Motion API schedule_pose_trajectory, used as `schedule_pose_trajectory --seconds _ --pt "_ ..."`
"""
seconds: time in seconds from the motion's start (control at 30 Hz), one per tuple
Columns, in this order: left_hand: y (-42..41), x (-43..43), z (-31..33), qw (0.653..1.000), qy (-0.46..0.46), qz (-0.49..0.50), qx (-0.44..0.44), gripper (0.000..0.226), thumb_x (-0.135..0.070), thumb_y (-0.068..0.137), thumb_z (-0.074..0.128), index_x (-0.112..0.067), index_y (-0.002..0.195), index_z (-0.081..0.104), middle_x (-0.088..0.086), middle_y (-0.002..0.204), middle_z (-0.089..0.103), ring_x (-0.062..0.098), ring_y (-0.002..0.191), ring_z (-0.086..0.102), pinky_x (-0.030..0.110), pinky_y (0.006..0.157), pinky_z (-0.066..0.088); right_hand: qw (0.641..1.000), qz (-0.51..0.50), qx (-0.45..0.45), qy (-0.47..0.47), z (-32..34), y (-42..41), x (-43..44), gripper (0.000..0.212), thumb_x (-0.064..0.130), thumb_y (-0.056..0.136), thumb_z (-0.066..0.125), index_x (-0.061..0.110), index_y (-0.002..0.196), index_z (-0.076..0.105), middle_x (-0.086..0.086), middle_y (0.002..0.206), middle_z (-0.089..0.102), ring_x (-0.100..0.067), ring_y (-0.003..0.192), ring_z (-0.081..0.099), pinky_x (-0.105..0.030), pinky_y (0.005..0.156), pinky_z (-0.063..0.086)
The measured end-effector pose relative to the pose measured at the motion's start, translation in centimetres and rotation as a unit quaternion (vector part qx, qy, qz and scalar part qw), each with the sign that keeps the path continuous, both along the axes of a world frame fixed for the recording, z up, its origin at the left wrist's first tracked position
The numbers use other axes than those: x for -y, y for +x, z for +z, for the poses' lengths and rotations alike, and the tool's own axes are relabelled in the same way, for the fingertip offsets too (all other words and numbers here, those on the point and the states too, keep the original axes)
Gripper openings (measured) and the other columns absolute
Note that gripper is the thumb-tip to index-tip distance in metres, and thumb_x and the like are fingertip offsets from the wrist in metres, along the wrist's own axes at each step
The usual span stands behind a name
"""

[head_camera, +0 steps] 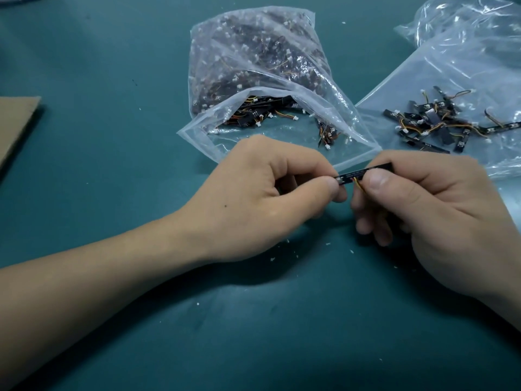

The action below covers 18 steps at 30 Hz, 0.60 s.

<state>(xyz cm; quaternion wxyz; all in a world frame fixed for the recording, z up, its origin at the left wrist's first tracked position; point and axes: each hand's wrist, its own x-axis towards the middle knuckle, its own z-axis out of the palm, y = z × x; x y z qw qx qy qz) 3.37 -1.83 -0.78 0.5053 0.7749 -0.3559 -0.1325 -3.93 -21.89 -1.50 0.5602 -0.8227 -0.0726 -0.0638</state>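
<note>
**Black strip (358, 173) held at both ends**

The left hand (262, 198) lies knuckles up, with thumb and forefinger clamped on the strip's 9 o'clock end. The right hand (439, 215) pinches the 3 o'clock end, its other fingers curled beneath. The strip spans the gap between them, above the worktop (112, 66), and rises toward 2 o'clock. An open bag (262, 74) lies at 12 o'clock.
</note>
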Motion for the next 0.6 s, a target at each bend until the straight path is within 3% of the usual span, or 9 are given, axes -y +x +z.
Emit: schedule_pose_trajectory --seconds 0.2,0.3,0.5,0.6 --pt "-0.18 0.07 0.17 1.0 -0.003 -0.004 -0.008 0.018 -0.017 0.091 0.063 -0.018 0.078 0.076 0.011 0.057 0.06 0.026 0.05 0.05 0.023 0.047 0.036 1.0 0.019 -0.003 0.025 -0.01 0.03 -0.04 0.038 0.038 0.102 0.043 0.014 0.084 0.067 -0.004 0.066 0.067 -0.018 0.051 0.058 -0.018 0.049 0.042" --pt "-0.2 0.08 0.25 1.0 0.004 -0.01 -0.012 0.019 -0.018 0.09 0.061 -0.018 0.076 0.074 0.013 0.057 0.059 0.029 0.051 0.05 0.03 0.047 0.037 0.999 0.013 0.0 -0.032 0.02 0.04 -0.07 0.037 0.039 0.103 0.042 0.02 0.081 0.065 0.001 0.065 0.067 -0.019 0.05 0.058 -0.023 0.049 0.044" --pt "-0.21 0.14 0.3 1.0 0.007 -0.01 -0.004 0.023 -0.018 0.094 0.062 -0.016 0.073 0.072 0.008 0.056 0.058 0.023 0.051 0.051 0.025 0.048 0.039 0.997 -0.001 0.021 -0.076 0.03 -0.03 -0.16 0.034 0.039 0.104 0.041 0.025 0.082 0.063 0.006 0.065 0.068 -0.018 0.049 0.06 -0.023 0.05 0.044" --pt "-0.25 0.19 0.21 1.0 0.008 0.006 0.003 0.023 -0.018 0.094 0.061 -0.017 0.073 0.072 0.006 0.055 0.058 0.023 0.05 0.05 0.025 0.047 0.038 0.999 0.014 0.0 -0.036 0.04 -0.02 -0.03 0.034 0.041 0.102 0.043 0.023 0.088 0.067 -0.001 0.067 0.069 -0.025 0.053 0.061 -0.035 0.048 0.047"
